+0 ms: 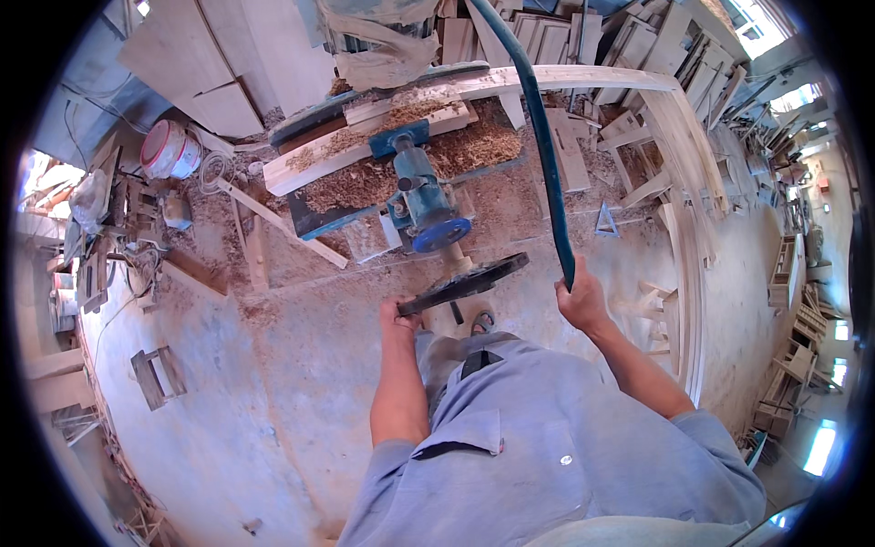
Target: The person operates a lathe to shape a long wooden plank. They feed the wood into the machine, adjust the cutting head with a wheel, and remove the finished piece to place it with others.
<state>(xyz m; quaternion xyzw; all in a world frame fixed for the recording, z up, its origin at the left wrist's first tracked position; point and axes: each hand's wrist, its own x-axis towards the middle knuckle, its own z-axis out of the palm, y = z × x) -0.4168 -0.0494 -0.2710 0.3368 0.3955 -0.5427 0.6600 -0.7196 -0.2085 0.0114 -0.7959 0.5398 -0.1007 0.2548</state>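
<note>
My left hand (401, 313) is closed round the rim of a black handwheel (492, 273) in front of my waist. My right hand (583, 296) grips the lower end of a long teal lever (538, 109) that comes down from the top of the view. Beyond the wheel stands a woodworking machine with a blue screw clamp (421, 182) and a smaller blue handwheel (442, 235). The clamp's plate bears against a pale wooden beam (310, 157) lying across the machine's table. Wood shavings (365, 185) cover much of the table. Where the tool meets the wood is hidden.
Long pale boards (684, 182) stand at the right, by a blue triangular set square (607, 221) on the floor. Door panels (629, 55) lean at the back right. A red and white bucket (171, 150) and a coiled cable (216, 173) sit at the left.
</note>
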